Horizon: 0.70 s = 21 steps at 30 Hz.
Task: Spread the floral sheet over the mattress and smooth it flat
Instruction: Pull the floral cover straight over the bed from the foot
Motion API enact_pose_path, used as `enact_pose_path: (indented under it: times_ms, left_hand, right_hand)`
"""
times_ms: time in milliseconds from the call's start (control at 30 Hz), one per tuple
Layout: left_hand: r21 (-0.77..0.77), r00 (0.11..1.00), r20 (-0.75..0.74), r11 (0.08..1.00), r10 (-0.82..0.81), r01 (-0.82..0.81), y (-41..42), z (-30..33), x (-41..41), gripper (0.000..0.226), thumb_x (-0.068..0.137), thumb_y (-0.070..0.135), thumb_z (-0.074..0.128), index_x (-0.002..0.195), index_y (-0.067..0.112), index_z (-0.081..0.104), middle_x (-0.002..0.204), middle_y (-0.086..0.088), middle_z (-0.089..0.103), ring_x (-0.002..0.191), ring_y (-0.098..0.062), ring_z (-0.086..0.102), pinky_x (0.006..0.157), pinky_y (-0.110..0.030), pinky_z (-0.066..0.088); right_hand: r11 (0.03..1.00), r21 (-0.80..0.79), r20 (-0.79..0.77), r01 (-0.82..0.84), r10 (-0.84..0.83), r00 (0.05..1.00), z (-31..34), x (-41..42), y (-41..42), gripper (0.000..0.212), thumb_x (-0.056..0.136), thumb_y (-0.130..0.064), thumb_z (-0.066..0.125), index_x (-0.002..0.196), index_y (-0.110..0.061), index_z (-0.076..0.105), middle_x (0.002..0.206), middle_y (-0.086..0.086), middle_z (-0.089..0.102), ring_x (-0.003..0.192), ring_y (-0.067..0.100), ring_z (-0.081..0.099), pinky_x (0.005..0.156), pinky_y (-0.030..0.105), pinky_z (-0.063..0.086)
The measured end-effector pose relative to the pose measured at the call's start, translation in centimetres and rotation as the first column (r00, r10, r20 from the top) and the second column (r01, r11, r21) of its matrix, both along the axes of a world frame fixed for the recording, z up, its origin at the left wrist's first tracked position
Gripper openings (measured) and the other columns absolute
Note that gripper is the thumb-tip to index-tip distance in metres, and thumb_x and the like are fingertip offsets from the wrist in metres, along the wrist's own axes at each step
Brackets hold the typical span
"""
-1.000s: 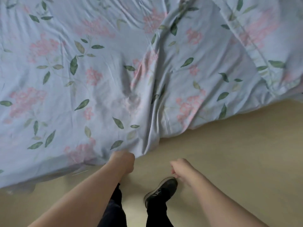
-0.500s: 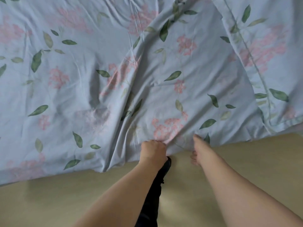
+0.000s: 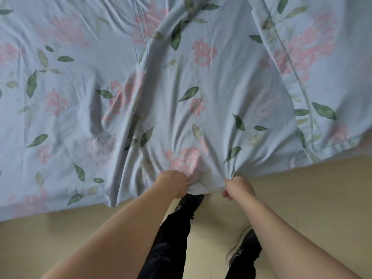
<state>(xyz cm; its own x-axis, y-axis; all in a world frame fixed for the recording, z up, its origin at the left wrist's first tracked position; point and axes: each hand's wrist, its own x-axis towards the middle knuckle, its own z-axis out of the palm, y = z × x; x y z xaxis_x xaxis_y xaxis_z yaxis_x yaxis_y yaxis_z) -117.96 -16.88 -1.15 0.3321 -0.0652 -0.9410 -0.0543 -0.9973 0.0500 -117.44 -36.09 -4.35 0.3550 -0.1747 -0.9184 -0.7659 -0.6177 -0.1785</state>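
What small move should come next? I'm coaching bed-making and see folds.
Probably draw the hem toward the body and slightly apart. The left hand and right hand grip the floral sheet at its near edge, and folds fan up from both grips.

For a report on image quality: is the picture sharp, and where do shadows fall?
Head view: soft throughout, slight blur on the floral sheet; wide-angle bending curves its hanging edge; shadows sit in the folds above the left hand and right hand; no glare on the floor.
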Motion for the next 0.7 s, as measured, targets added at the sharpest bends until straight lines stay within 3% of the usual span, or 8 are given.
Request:
enact_pose_path:
  times_ms: [100, 200, 267, 367, 433, 500, 600, 700]
  left_hand:
    - [-0.019, 0.988, -0.146, 0.999, -0.041, 0.039, -2.7, 1.7, 0.3, 0.026, 0.086, 0.006, 0.05, 0.11, 0.007, 0.06, 0.07, 0.001, 0.051, 0.086, -0.023, 0.06, 0.077, -0.032, 0.05]
    - [-0.026, 0.958, -0.269, 0.995, -0.097, 0.093, -7.3, 3.1, -0.3, 0.025, 0.089, 0.007, 0.055, 0.112, 0.001, 0.063, 0.065, -0.001, 0.053, 0.069, -0.021, 0.059, 0.07, -0.029, 0.047]
    - [0.065, 0.967, -0.249, 0.995, -0.056, 0.075, -10.7, 3.1, -1.0, 0.03, 0.091, 0.012, 0.057, 0.12, 0.005, 0.06, 0.085, -0.005, 0.061, 0.075, -0.02, 0.062, 0.074, -0.029, 0.046]
    - [0.238, 0.962, -0.238, 0.951, -0.137, 0.195, -14.4, 3.4, -1.9, 0.049, 0.091, 0.03, 0.055, 0.137, 0.017, 0.046, 0.133, -0.003, 0.052, 0.121, -0.026, 0.052, 0.099, -0.037, 0.042]
    - [0.263, 0.963, -0.237, 0.946, -0.128, 0.191, -17.1, 4.1, -2.0, 0.045, 0.093, 0.027, 0.049, 0.136, 0.015, 0.047, 0.136, -0.004, 0.051, 0.124, -0.029, 0.05, 0.102, -0.04, 0.039]
    - [0.211, 0.981, -0.194, 0.977, 0.014, 0.028, -19.7, 4.9, -1.9, 0.036, 0.095, 0.02, 0.048, 0.129, 0.011, 0.055, 0.133, -0.007, 0.056, 0.121, -0.027, 0.054, 0.098, -0.037, 0.044]
    - [0.08, 0.992, -0.047, 0.991, 0.113, -0.109, -25.2, 6.3, -0.8, 0.034, 0.097, 0.022, 0.042, 0.126, 0.01, 0.057, 0.13, -0.01, 0.057, 0.119, -0.027, 0.054, 0.096, -0.035, 0.044]
    - [-0.024, 0.995, 0.003, 0.995, 0.1, -0.1, -30.4, 7.4, 0.8, 0.037, 0.095, 0.025, 0.037, 0.127, 0.014, 0.051, 0.132, -0.008, 0.053, 0.12, -0.026, 0.052, 0.097, -0.038, 0.044]
  right_hand:
    - [0.999, 0.036, -0.014, 0.003, -0.003, 1.0, 0.9, -0.5, -2.7, 0.024, 0.085, -0.016, 0.047, 0.065, -0.012, 0.062, 0.063, 0.005, 0.072, 0.078, 0.03, 0.07, 0.08, 0.038, 0.055]
    - [0.996, 0.083, -0.044, 0.032, -0.028, 0.999, 1.8, -1.2, -6.8, 0.021, 0.082, -0.013, 0.048, 0.066, -0.011, 0.061, 0.057, 0.004, 0.071, 0.074, 0.028, 0.069, 0.077, 0.034, 0.056]
    - [0.99, 0.136, -0.068, 0.037, -0.028, 0.997, 2.4, -1.6, -9.9, 0.025, 0.082, -0.01, 0.048, 0.059, -0.01, 0.058, 0.054, 0.006, 0.069, 0.076, 0.032, 0.069, 0.069, 0.032, 0.049]
    - [0.978, 0.208, -0.089, -0.016, 0.036, 0.995, 3.2, -2.1, -13.2, 0.033, 0.085, -0.007, 0.048, 0.053, -0.013, 0.054, 0.062, 0.006, 0.069, 0.072, 0.029, 0.059, 0.063, 0.028, 0.041]
    - [0.969, 0.198, -0.075, -0.146, 0.163, 0.984, 4.4, -2.2, -15.9, 0.028, 0.084, -0.008, 0.055, 0.057, -0.014, 0.057, 0.073, 0.009, 0.064, 0.074, 0.024, 0.052, 0.059, 0.024, 0.038]
    - [0.972, 0.159, -0.069, -0.172, 0.185, 0.98, 5.4, -2.4, -19.2, 0.016, 0.081, -0.009, 0.057, 0.067, -0.014, 0.059, 0.083, 0.012, 0.063, 0.078, 0.023, 0.053, 0.059, 0.024, 0.037]
    - [0.994, 0.099, -0.089, 0.048, -0.039, 0.995, 7.0, -2.4, -27.0, 0.014, 0.085, -0.013, 0.047, 0.076, -0.014, 0.058, 0.093, 0.014, 0.072, 0.067, 0.023, 0.055, 0.053, 0.023, 0.033]
    - [0.969, -0.007, -0.09, 0.246, -0.246, 0.965, 8.4, -0.6, -34.2, 0.024, 0.091, -0.015, 0.042, 0.073, -0.01, 0.057, 0.086, 0.015, 0.069, 0.058, 0.021, 0.048, 0.055, 0.024, 0.029]
